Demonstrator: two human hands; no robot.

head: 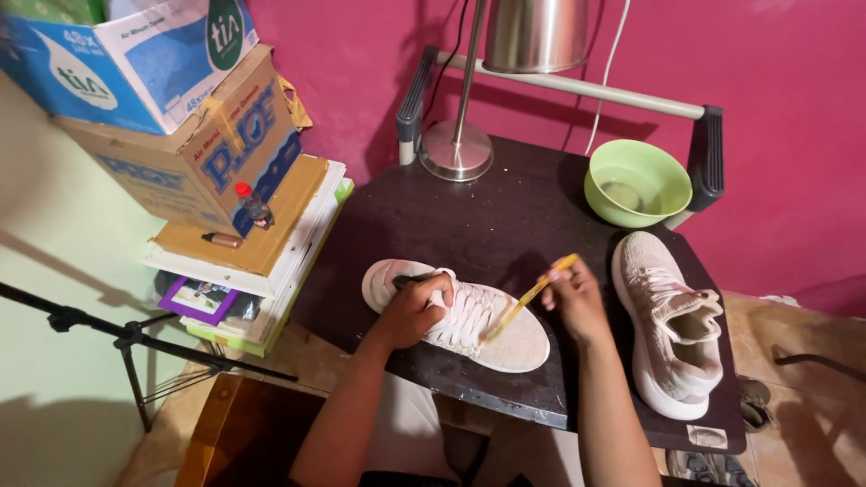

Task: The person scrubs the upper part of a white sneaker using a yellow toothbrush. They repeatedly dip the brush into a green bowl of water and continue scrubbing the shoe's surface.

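Observation:
A pale pink sneaker (505, 338) lies on a small dark table (496, 216), toe pointing right. My left hand (417, 307) grips it at the opening near the heel. My right hand (572, 296) holds a yellow toothbrush (532, 296) slanted down, its brush end touching the laces and upper of the shoe. A second matching sneaker (667, 325) rests on the right side of the table, apart from both hands.
A green bowl (637, 182) holding liquid sits at the back right by a metal lamp (469, 126). To the left are stacked cardboard boxes (180, 108) and boards, with a small bottle (254, 206). A black tripod (117, 338) stands at lower left.

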